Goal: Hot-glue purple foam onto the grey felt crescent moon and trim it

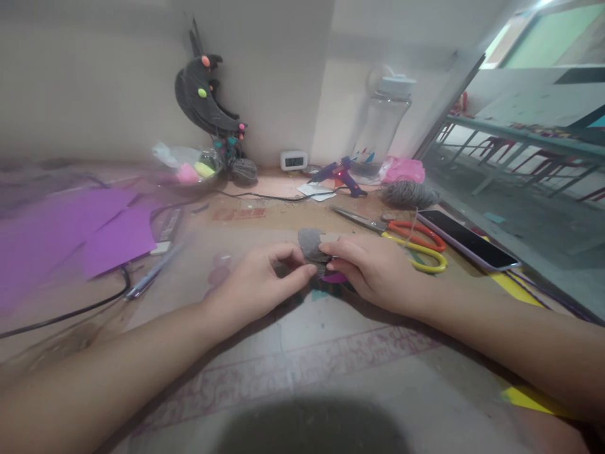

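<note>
A small grey piece (310, 242), felt-like or wound with yarn, is pinched between both hands over the table. My left hand (262, 277) is closed, thumb and index finger gripping its left and lower edge. Holding its right side, my right hand (375, 268) is closed too, with the fingertips on the grey surface. A bit of purple (334, 277) shows under the right fingers; how it joins the grey piece is hidden. Just beyond my right hand lie scissors (401, 236) with red and yellow handles.
Purple sheets (118, 239) and a pen (154, 271) lie left. At the back are a dark crescent decoration (196, 94), a small clock (293, 161), a glue gun (338, 174) with a red light, a clear bottle (382, 126) and grey yarn (410, 194). A phone (467, 239) lies right.
</note>
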Demonstrator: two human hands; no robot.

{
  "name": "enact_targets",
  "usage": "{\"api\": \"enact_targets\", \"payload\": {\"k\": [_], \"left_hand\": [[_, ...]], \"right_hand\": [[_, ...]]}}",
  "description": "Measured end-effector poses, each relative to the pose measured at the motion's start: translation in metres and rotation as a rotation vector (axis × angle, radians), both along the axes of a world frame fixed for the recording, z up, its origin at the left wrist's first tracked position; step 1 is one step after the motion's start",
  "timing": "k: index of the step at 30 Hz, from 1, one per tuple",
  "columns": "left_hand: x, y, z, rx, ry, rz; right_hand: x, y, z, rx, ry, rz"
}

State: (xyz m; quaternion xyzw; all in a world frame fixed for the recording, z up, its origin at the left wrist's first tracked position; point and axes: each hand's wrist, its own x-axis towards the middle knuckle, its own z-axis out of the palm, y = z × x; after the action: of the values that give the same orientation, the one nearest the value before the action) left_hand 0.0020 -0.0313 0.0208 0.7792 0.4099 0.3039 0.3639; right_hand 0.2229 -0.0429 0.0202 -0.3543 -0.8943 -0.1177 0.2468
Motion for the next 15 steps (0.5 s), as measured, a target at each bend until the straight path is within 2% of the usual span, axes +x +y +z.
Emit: {"api": "enact_targets", "payload": {"k": [4, 10, 15], "left_hand": [[0.000, 0.002, -0.002, -0.050, -0.019, -0.002], [0.000, 0.008, -0.007, -0.235, -0.129, 0.020], [-0.001, 0.013, -0.008, -0.272, -0.189, 0.007]], "right_hand": [[0.001, 0.000, -0.004, -0.081, 0.081, -0.033], [0.004, 0.001, -0.003, -0.223, 0.451, -0.077], [0.000, 0.003, 0.004, -0.535, 0.572, -0.191]]}}
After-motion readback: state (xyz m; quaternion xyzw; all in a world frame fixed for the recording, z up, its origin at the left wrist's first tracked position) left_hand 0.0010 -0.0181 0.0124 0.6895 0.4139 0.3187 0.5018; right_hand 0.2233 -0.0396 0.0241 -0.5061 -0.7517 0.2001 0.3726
